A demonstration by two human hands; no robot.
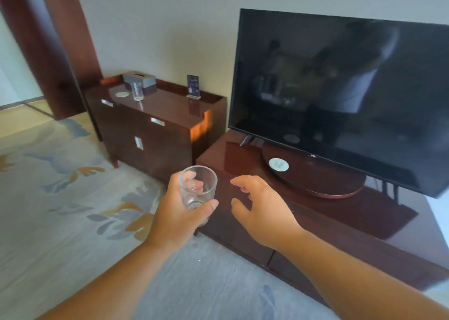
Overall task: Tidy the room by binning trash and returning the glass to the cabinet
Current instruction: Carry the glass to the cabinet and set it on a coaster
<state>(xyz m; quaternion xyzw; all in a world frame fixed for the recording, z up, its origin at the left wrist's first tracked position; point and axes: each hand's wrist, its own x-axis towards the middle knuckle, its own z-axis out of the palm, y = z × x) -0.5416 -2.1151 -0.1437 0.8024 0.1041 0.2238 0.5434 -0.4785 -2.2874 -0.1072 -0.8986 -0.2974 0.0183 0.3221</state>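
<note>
The left hand [176, 214] grips the glass [198, 188] near its base, the right hand [263, 214] spread empty, so the smooth glass could slip and drop.

Soft daylight, glare on the glossy cabinet [155, 105], slight blur, wide-angle edge bending.

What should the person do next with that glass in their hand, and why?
Probably carry the glass, gripped in the left hand, over to the cabinet: a bare coaster sits there beside a second glass. The right hand is free.
</note>
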